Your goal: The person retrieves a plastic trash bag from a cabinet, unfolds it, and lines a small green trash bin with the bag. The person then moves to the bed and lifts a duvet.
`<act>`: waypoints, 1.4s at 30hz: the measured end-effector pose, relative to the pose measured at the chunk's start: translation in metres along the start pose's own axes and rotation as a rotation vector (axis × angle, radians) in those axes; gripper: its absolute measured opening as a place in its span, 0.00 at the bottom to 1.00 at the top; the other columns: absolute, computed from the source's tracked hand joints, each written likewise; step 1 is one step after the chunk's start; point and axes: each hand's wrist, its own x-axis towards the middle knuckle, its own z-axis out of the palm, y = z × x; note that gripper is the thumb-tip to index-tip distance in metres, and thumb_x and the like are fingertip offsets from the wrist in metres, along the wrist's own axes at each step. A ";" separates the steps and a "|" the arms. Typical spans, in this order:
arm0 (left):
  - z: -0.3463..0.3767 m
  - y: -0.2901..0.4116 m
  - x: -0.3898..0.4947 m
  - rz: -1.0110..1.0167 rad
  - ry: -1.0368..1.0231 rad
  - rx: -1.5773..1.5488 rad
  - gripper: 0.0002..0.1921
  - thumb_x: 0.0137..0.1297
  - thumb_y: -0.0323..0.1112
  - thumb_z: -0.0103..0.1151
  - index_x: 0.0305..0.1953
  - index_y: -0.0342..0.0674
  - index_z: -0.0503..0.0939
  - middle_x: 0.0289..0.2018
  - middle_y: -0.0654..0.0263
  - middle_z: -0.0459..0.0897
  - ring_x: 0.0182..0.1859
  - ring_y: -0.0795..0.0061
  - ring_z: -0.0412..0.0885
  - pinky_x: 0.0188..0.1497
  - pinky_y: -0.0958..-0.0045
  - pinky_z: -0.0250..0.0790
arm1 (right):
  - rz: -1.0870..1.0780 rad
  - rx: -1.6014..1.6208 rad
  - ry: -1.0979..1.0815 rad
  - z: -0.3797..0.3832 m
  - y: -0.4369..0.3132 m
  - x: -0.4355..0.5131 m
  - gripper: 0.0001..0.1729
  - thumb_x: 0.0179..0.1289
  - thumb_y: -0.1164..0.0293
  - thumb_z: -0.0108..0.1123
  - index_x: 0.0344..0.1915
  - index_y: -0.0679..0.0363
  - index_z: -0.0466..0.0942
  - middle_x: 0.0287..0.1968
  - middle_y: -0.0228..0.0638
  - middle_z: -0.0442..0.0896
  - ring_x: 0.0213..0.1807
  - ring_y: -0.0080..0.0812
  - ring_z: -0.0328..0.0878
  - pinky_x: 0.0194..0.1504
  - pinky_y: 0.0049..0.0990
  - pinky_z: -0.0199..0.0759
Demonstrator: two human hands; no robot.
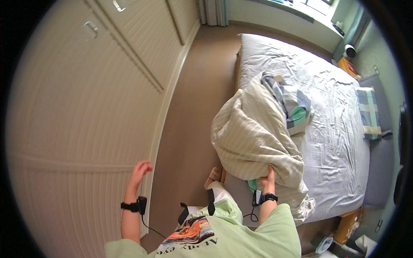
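Observation:
A beige striped duvet (251, 129) lies in a bunched heap over the near left side of the bed. Its checked side in grey, blue and green (295, 108) shows where the far part is folded over. My right hand (268, 179) grips the duvet's near edge, with some of the fingers hidden in the cloth. My left hand (141, 171) is raised in front of the wardrobe, well apart from the duvet. It holds nothing, and its fingers are loosely curled and apart. Each wrist wears a black strap with a small device and a cable.
A pale fitted sheet (335, 161) covers the mattress. A checked pillow (369, 113) rests by the grey headboard (380, 174). Cream wardrobe doors (96, 113) stand along the left, beside a strip of brown floor (187, 113). Wooden nightstands (348, 67) flank the bed.

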 end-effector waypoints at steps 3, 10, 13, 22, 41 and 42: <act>0.042 0.068 0.105 0.136 -0.184 -0.027 0.14 0.61 0.39 0.44 0.43 0.38 0.70 0.33 0.66 0.77 0.36 0.79 0.73 0.37 0.79 0.64 | -0.197 0.004 0.003 0.063 -0.097 -0.015 0.24 0.53 0.60 0.48 0.49 0.58 0.65 0.48 0.34 0.69 0.49 0.33 0.65 0.51 0.35 0.59; 0.191 0.171 0.293 0.289 -0.549 0.249 0.20 0.58 0.43 0.47 0.47 0.34 0.67 0.36 0.67 0.75 0.38 0.80 0.72 0.39 0.79 0.63 | -1.500 -0.352 0.353 0.126 -0.310 -0.200 0.24 0.56 0.55 0.44 0.47 0.61 0.67 0.46 0.37 0.70 0.50 0.34 0.65 0.51 0.37 0.59; 0.260 0.195 0.347 0.364 -0.631 0.227 0.26 0.53 0.44 0.52 0.48 0.30 0.65 0.40 0.59 0.74 0.42 0.72 0.72 0.43 0.74 0.64 | -2.037 -0.767 0.769 0.141 -0.311 -0.274 0.23 0.57 0.57 0.43 0.45 0.62 0.68 0.44 0.38 0.71 0.49 0.32 0.66 0.52 0.36 0.58; 0.425 0.286 0.450 0.480 -0.965 0.492 0.40 0.47 0.50 0.56 0.57 0.32 0.53 0.47 0.46 0.68 0.50 0.59 0.68 0.49 0.68 0.61 | -1.356 -0.605 1.330 0.209 -0.215 -0.254 0.22 0.56 0.59 0.45 0.44 0.62 0.69 0.43 0.37 0.72 0.47 0.31 0.67 0.50 0.34 0.59; 0.567 0.311 0.323 0.972 -2.535 0.797 0.26 0.56 0.56 0.37 0.54 0.53 0.63 0.55 0.66 0.64 0.60 0.68 0.55 0.61 0.55 0.38 | -0.595 -0.288 1.094 0.224 -0.137 -0.139 0.20 0.52 0.63 0.50 0.42 0.63 0.71 0.39 0.35 0.74 0.43 0.29 0.69 0.46 0.30 0.61; 0.561 0.304 0.328 0.995 -2.429 1.128 0.25 0.55 0.55 0.39 0.53 0.53 0.65 0.52 0.65 0.67 0.57 0.68 0.59 0.60 0.59 0.42 | -0.582 -0.265 1.108 0.223 -0.135 -0.139 0.20 0.52 0.63 0.50 0.42 0.63 0.71 0.39 0.35 0.74 0.43 0.29 0.69 0.46 0.30 0.61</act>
